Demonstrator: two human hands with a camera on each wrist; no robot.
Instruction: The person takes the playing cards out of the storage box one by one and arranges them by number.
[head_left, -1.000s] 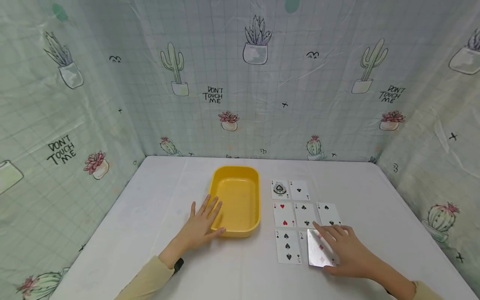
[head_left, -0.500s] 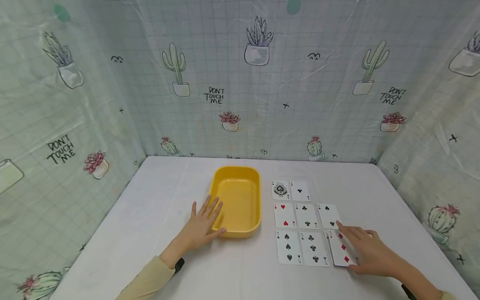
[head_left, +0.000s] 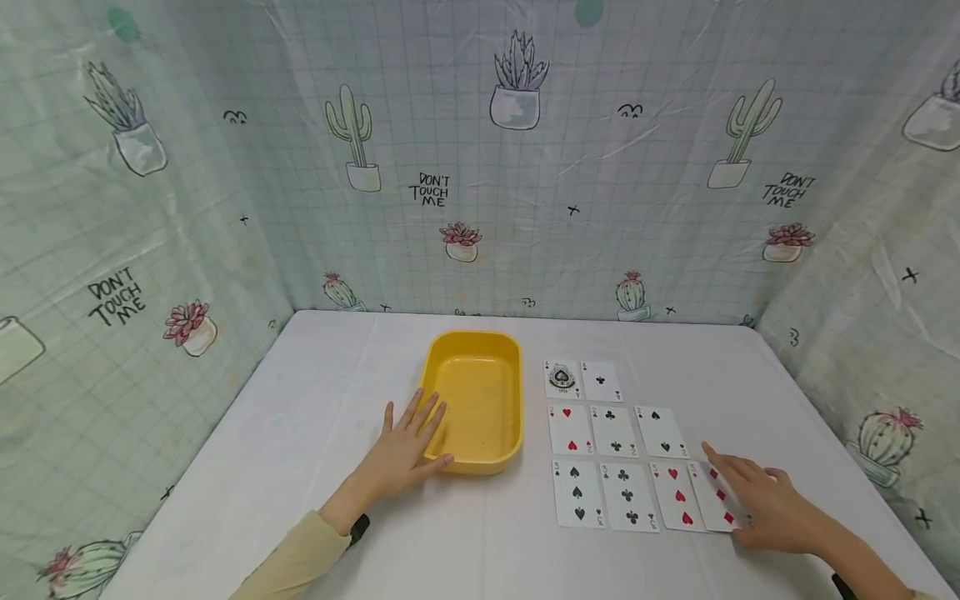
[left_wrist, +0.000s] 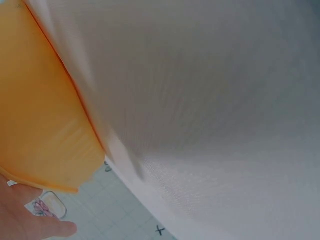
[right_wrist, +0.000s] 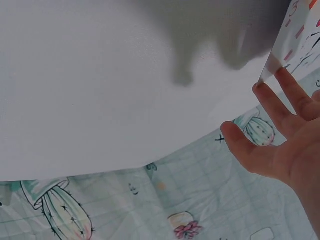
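My right hand (head_left: 776, 508) holds a playing card, the three of diamonds (head_left: 714, 497), at the right end of the nearest card row. Its thumb is at the card's near corner, and in the right wrist view fingertips touch the edge of the card (right_wrist: 292, 37). The three of hearts (head_left: 678, 497) lies just left of it, partly beneath or against its edge; which one is unclear. Further left are the three of clubs (head_left: 628, 497) and three of spades (head_left: 577, 495). My left hand (head_left: 401, 454), fingers spread, rests on the left rim of a yellow tray (head_left: 513, 392).
Behind the threes lie the two of hearts (head_left: 571, 430), two of clubs (head_left: 614, 432) and two of spades (head_left: 662, 432). The ace of spades (head_left: 562, 380) and ace of clubs (head_left: 602, 381) form the farthest row. A cactus-print curtain (head_left: 480, 275) encloses the white table (head_left: 360, 350).
My right hand has moved right with the three of diamonds, uncovering the three of clubs and then the three of hearts beside it. The left hand stays on the tray.
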